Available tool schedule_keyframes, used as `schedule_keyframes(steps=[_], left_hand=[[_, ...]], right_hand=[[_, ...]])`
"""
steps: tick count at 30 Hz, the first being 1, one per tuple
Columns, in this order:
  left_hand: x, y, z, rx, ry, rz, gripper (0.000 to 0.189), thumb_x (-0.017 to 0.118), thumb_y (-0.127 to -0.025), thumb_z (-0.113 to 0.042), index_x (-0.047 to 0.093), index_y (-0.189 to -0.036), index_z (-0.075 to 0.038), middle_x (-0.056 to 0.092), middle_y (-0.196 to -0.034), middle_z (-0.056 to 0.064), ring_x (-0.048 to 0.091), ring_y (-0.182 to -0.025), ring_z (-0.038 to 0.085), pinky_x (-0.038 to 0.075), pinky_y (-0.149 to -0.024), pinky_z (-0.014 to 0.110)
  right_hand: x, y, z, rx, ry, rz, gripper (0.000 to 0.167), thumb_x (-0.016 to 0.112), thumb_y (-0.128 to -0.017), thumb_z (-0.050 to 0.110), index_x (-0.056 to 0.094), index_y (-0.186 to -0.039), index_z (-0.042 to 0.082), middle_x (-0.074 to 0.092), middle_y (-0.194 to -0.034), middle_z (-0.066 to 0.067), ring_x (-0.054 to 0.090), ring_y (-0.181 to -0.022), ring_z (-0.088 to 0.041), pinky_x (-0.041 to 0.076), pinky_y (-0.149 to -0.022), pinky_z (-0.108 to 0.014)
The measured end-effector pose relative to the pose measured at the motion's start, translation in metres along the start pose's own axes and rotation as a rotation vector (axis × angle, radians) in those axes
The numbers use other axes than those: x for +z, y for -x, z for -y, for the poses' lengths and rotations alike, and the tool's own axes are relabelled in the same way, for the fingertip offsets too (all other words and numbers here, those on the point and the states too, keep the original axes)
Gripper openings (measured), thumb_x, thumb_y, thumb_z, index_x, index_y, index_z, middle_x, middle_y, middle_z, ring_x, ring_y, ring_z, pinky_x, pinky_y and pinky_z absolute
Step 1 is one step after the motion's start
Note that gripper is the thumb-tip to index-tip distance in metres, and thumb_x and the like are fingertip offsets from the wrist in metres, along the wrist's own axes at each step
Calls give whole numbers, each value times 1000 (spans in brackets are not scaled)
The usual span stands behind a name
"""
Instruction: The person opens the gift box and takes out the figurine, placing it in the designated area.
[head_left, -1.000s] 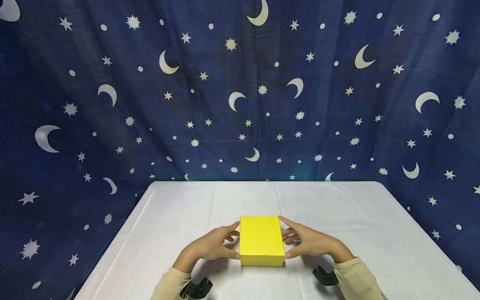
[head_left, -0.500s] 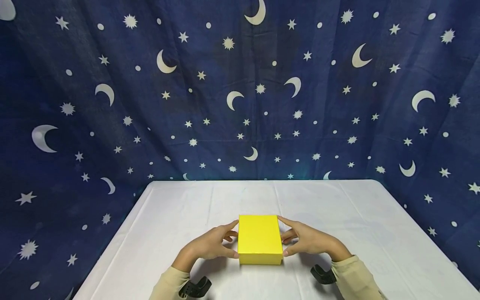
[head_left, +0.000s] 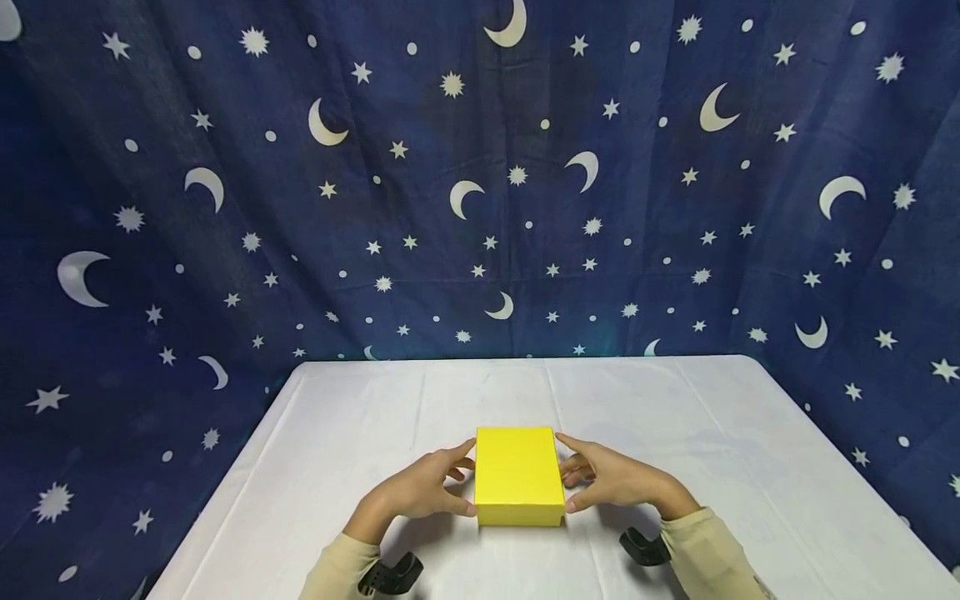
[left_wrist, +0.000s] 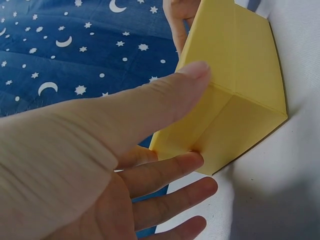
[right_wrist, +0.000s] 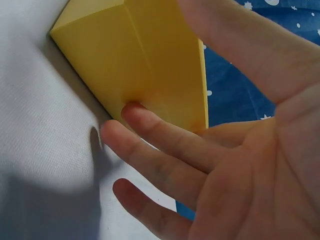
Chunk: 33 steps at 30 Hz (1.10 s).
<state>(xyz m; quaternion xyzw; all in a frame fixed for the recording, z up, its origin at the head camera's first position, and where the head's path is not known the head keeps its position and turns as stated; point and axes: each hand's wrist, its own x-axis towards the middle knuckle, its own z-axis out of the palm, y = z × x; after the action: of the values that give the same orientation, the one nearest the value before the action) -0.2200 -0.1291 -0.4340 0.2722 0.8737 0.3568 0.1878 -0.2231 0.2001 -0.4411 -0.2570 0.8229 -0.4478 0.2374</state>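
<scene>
A yellow box (head_left: 519, 465) sits on the white-covered table, its flat top facing up. A seam line runs along its side (left_wrist: 215, 117) in the left wrist view. My left hand (head_left: 418, 486) is at the box's left side, index fingertip near the far corner and thumb (left_wrist: 195, 70) at the near one. On the opposite side, my right hand (head_left: 621, 478) mirrors it, with its fingers (right_wrist: 135, 112) reaching the box wall. Both hands have their fingers spread and mostly straight. The lower fingers stay off the box, and its underside is hidden.
White cloth covers the table (head_left: 360, 408) around the box. Behind it hangs a dark blue curtain (head_left: 420, 208) printed with moons and stars. Black wrist straps (head_left: 393, 575) hang below both forearms, close over the cloth.
The head view has shifted very slightly, so the whole scene sits a little further left. Both hands keep their places at the box, which stays put on the table.
</scene>
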Motion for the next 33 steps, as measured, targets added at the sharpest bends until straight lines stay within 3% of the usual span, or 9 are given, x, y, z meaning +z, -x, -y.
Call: schedule_keyframes(steps=[14,33], left_hand=[[-3,-2,5,31,-3,-24,100,84,-83,-24,24,-158,3,63,-137,16,65,-121,32,52,-103,51],[-7,-1,3,46,3,-25,100,84,-84,-25,23,-158,3,61,-140,18,65,-121,33,48,-106,55]], right_hand=[[-2,-3,-3,-40,7,-15,109,83,-85,21,9,-159,-6,61,-134,-27,65,-113,-33,52,-101,-55],[-3,-5,-1,-26,-12,-20,108,82,-85,22,9,-161,-1,61,-134,-25,65,-110,-28,52,-99,-54]])
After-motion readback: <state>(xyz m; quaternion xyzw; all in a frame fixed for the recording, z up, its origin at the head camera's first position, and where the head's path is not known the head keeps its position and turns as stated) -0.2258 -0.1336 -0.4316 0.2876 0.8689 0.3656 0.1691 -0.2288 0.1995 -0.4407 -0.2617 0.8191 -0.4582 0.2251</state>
